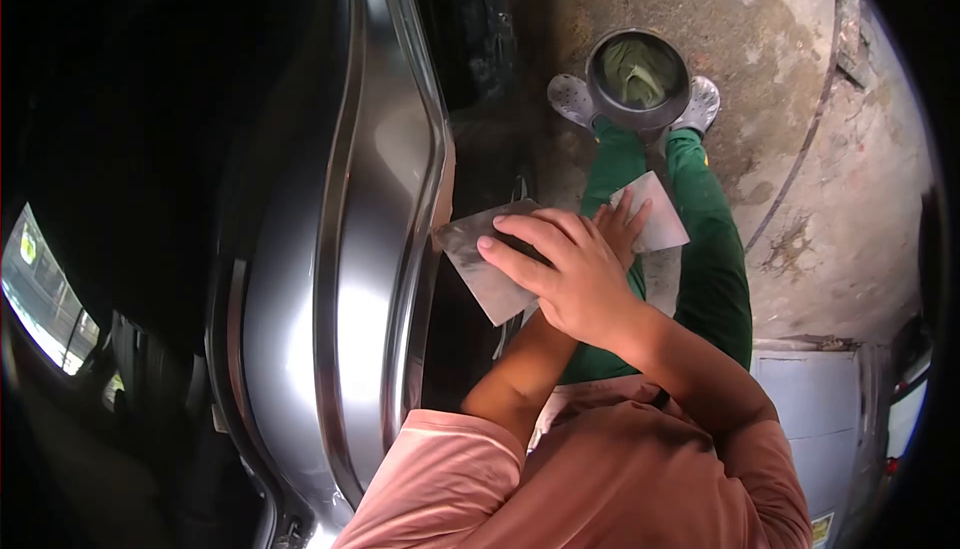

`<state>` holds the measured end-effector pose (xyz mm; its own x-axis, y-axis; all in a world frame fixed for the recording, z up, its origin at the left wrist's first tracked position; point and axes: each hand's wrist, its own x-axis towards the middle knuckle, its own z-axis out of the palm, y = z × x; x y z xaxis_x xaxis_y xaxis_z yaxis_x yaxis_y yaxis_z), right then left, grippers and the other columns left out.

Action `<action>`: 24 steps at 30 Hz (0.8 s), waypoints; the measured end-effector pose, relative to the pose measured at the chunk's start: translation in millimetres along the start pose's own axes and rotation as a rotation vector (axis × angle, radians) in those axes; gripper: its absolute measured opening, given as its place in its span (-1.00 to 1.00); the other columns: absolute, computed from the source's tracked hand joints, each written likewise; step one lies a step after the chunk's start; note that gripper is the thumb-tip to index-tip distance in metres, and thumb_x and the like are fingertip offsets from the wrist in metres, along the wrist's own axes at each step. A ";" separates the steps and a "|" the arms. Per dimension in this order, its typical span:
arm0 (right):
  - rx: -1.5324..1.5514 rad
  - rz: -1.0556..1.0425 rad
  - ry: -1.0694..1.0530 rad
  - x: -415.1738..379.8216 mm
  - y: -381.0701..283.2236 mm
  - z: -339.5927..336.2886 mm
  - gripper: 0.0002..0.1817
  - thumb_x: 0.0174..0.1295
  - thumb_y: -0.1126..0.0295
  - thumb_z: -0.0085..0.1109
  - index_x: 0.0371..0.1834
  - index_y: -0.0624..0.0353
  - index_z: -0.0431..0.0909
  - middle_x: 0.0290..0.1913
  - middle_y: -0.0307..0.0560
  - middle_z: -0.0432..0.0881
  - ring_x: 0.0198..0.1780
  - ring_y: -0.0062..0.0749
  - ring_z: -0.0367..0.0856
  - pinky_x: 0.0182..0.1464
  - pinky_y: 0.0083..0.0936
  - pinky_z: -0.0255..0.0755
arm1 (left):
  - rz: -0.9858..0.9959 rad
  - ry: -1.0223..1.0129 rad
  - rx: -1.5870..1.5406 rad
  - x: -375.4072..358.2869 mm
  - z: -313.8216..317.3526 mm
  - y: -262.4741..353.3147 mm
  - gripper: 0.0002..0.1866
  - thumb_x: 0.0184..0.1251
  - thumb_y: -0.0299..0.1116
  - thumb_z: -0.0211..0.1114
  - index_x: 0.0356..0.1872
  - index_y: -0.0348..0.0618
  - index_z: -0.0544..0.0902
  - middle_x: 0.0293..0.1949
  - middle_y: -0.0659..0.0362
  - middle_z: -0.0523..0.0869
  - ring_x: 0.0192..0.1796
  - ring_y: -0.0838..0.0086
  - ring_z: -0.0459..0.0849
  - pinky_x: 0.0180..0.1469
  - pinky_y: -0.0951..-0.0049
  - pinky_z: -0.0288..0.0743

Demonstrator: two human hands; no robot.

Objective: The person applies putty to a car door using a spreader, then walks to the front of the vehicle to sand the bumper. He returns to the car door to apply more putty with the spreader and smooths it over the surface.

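My forearms cross, the right one over the left. My right hand (580, 274) reaches left and grips a flat grey square plate (495, 301), its fingers lying over the top face, which has a darker smear. One corner of this plate is right at the edge of the shiny grey car body panel (375, 189). Beneath and beyond it, my left hand (622, 227) holds a paler square plate (660, 217) above my legs, with fingers spread across its face. Part of the left hand is hidden behind the right.
A dark bucket (597, 74) with green cloth (637, 71) in it stands between my feet on the stained concrete floor (775, 69). The car runs along my left side. Behind me on the right is a pale, box-like surface (808, 419).
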<state>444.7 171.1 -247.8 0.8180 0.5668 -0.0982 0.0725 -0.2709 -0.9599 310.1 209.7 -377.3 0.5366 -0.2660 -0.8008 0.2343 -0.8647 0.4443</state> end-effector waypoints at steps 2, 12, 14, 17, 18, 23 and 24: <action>0.016 -0.019 -0.001 0.6 0.4 0.4 -0.41 0.18 0.44 0.17 0.36 -0.19 0.54 0.26 -0.22 0.54 0.21 -0.15 0.49 0.15 -0.15 0.46 | 0.006 0.008 -0.022 -0.9 2.7 -1.6 -0.10 0.15 -0.62 0.19 0.59 0.23 0.26 0.64 -0.02 0.15 0.48 -0.11 0.39 0.59 0.09 0.16; 0.070 -0.036 0.014 3.2 -19.9 12.0 -0.47 0.21 0.32 0.16 0.32 -0.17 0.56 0.26 -0.21 0.54 0.17 -0.21 0.51 0.10 -0.25 0.46 | 0.065 0.134 -0.139 -0.1 10.0 -16.1 -0.17 0.16 -0.61 0.18 0.55 0.19 0.34 0.59 -0.05 0.23 0.44 -0.06 0.41 0.56 0.10 0.20; 0.012 -0.041 0.034 5.2 -7.3 21.5 -0.50 0.28 0.27 0.05 0.33 -0.14 0.53 0.26 -0.20 0.52 0.19 -0.21 0.49 0.11 -0.21 0.46 | 0.051 0.107 -0.123 -0.7 9.5 -16.5 -0.16 0.16 -0.61 0.19 0.55 0.17 0.33 0.59 -0.05 0.22 0.43 -0.07 0.41 0.56 0.09 0.21; -0.009 -0.031 0.046 10.9 9.0 29.2 -0.48 0.26 0.33 0.10 0.34 -0.13 0.53 0.27 -0.21 0.53 0.20 -0.20 0.49 0.13 -0.20 0.46 | 0.050 0.101 -0.096 -1.4 9.1 -18.0 -0.13 0.16 -0.62 0.20 0.57 0.18 0.29 0.60 -0.04 0.20 0.43 -0.08 0.41 0.56 0.08 0.21; -0.017 -0.030 0.050 13.8 13.4 31.0 -0.47 0.25 0.34 0.11 0.34 -0.13 0.53 0.27 -0.21 0.53 0.21 -0.20 0.49 0.13 -0.20 0.46 | 0.052 0.104 -0.086 -2.2 8.7 -18.4 -0.12 0.16 -0.62 0.20 0.58 0.19 0.28 0.60 -0.04 0.19 0.43 -0.09 0.41 0.56 0.08 0.20; 0.024 0.064 0.012 24.6 38.6 41.1 -0.39 0.15 0.56 0.15 0.35 -0.05 0.56 0.27 -0.16 0.55 0.22 -0.08 0.49 0.25 -0.14 0.44 | -0.001 -0.004 0.001 0.9 9.0 -16.3 -0.06 0.15 -0.59 0.24 0.62 0.24 0.20 0.65 -0.01 0.11 0.48 -0.13 0.37 0.58 0.08 0.17; 0.028 0.072 0.028 28.0 45.2 43.7 -0.39 0.14 0.56 0.17 0.34 -0.06 0.56 0.27 -0.19 0.55 0.21 -0.10 0.49 0.22 -0.15 0.45 | -0.017 -0.039 0.024 2.7 10.1 -16.7 -0.05 0.15 -0.59 0.24 0.62 0.24 0.19 0.65 0.00 0.09 0.49 -0.14 0.36 0.59 0.09 0.17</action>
<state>445.9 208.7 -305.4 0.8364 0.5242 -0.1603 -0.0027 -0.2885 -0.9575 299.5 219.1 -390.9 0.5006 -0.2670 -0.8235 0.2238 -0.8790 0.4211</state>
